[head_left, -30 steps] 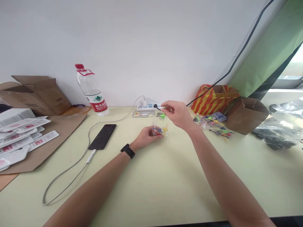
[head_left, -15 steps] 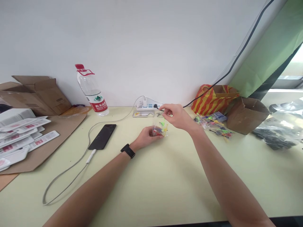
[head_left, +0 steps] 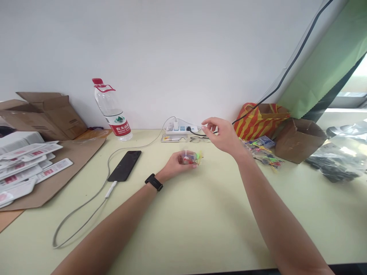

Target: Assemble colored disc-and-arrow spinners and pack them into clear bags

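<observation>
My left hand [head_left: 176, 165] rests on the pale green table [head_left: 183, 229], closed around a small clear bag of coloured plastic toy pieces [head_left: 191, 157]; a black watch sits on that wrist. My right hand [head_left: 222, 133] hovers above and to the right of the bag, fingers loosely spread with nothing visible between them. A pile of similar coloured toy packets [head_left: 262, 152] lies just right of that hand.
A white power strip [head_left: 180, 130] and glasses [head_left: 200, 139] lie by the wall. A black phone [head_left: 124, 165] on a grey cable and a water bottle [head_left: 111, 110] are left. Cardboard boxes [head_left: 46, 114], white packets [head_left: 25, 164], a striped bag [head_left: 258, 120] and a brown box [head_left: 298, 139] flank them.
My right hand dropped the green piece into the bag held by my left hand, then lifted away up and to the right, its fingers now apart and holding nothing.
</observation>
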{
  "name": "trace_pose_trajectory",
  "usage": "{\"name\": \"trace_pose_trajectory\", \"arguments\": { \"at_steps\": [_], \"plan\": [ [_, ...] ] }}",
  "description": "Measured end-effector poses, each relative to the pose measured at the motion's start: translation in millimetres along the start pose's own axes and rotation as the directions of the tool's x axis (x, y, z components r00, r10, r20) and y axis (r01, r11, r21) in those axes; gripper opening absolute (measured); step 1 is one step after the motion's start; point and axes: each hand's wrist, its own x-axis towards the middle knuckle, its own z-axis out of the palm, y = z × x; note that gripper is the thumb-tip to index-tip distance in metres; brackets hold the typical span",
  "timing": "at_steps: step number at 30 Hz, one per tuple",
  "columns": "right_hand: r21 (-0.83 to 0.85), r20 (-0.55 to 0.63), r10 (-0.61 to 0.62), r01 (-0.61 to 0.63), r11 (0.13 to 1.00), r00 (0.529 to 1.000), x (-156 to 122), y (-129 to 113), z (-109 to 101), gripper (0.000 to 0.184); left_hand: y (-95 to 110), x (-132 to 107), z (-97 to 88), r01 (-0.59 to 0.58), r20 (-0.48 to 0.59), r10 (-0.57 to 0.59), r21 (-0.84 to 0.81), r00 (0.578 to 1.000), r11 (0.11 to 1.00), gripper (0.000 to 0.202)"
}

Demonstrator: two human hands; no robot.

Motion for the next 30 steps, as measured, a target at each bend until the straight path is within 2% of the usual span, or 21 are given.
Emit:
{"name": "trace_pose_trajectory", "arguments": {
  "at_steps": [3, 7, 10, 13, 15, 17, 19, 22, 25, 30],
  "plan": [
    [0.091, -0.011, 0.041, -0.04, 0.995, 0.999, 2, 4, -6, 0.027, 2, -1, -0.3, 0.032, 0.059, -0.034, 0.046, 0.998, 0.998, 0.048],
    [0.189, 0.044, 0.122, -0.128, 0.974, 0.992, 5, 9, -12, 0.04, 3, -1, 2.3, 0.068, -0.012, -0.068, 0.023, 0.998, 0.997, 0.046],
    [0.308, 0.106, 0.212, -0.235, 0.922, 0.971, -1, 12, -12, 0.048, 10, -2, 7.8, 0.112, -0.014, -0.112, -0.006, 0.994, 0.994, 0.045],
    [0.454, 0.25, 0.328, -0.409, 0.791, 0.911, -25, 16, -4, 0.056, 21, -10, 19.0, 0.156, 0.05, -0.155, -0.026, 0.987, 0.987, 0.044],
    [0.447, 0.378, 0.38, -0.526, 0.724, 0.844, -52, 18, 6, 0.053, 27, -20, 29.0, 0.221, 0.106, -0.217, -0.026, 0.97, 0.975, 0.042],
    [0.472, 0.486, 0.38, -0.602, 0.644, 0.787, -79, 18, 16, 0.05, 30, -32, 38.3, 0.264, 0.174, -0.254, -0.037, 0.951, 0.964, 0.042],
    [0.516, 0.531, 0.358, -0.628, 0.582, 0.768, -101, 15, 26, 0.051, 30, -43, 44.2, 0.241, 0.185, -0.224, -0.071, 0.957, 0.968, 0.04],
    [0.58, 0.512, 0.37, -0.63, 0.517, 0.775, -116, 8, 34, 0.047, 25, -50, 44.2, 0.162, 0.06, -0.155, -0.126, 0.986, 0.979, 0.037],
    [0.605, 0.479, 0.402, -0.626, 0.492, 0.78, -117, 3, 38, 0.045, 18, -48, 35.6, 0.132, -0.089, -0.144, -0.129, 0.986, 0.983, 0.035],
    [0.618, 0.428, 0.47, -0.63, 0.471, 0.772, -117, 4, 37, 0.044, 12, -42, 21.3, 0.127, -0.133, -0.14, -0.102, 0.981, 0.987, 0.031]
  ]
}}
